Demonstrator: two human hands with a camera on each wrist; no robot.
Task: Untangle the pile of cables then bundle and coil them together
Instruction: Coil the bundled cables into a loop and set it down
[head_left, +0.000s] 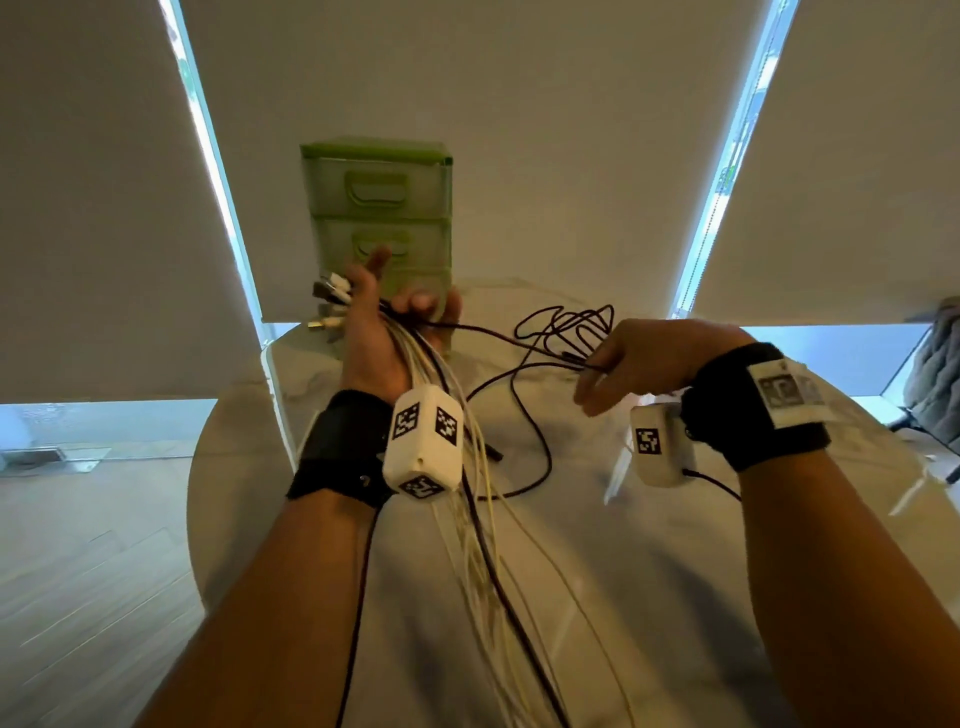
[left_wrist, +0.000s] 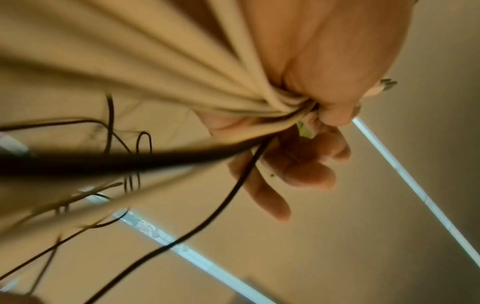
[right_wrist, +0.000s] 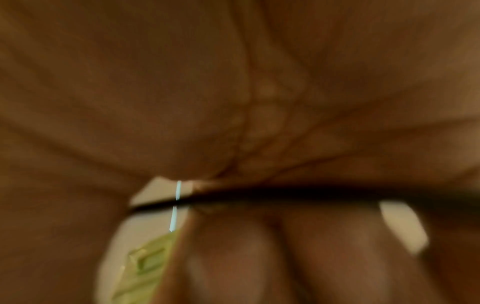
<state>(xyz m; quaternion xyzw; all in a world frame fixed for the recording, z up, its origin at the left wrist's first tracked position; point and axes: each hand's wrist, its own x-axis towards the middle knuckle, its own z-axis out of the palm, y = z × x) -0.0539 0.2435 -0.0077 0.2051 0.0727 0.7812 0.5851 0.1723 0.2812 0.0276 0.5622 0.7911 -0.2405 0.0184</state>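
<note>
My left hand (head_left: 387, 322) is raised over the table's far left and grips a bundle of white cables (head_left: 467, 499) with a black one, near their plugs (head_left: 332, 296). The strands hang down past my wrist toward me. In the left wrist view the white cables (left_wrist: 161, 82) fan out from the curled fingers (left_wrist: 335, 115). My right hand (head_left: 631, 364) pinches a thin black cable (head_left: 488, 332) that runs taut from the left hand. Behind it the black cable's loops (head_left: 569, 325) hang loosely tangled, and more slack lies on the table. The right wrist view shows the black cable (right_wrist: 272, 194) crossing my palm.
A green plastic drawer unit (head_left: 382, 208) stands at the table's far edge, right behind my left hand. The round pale table (head_left: 649, 571) has its edge at the left, with wooden floor (head_left: 88, 561) beyond. Window blinds fill the background.
</note>
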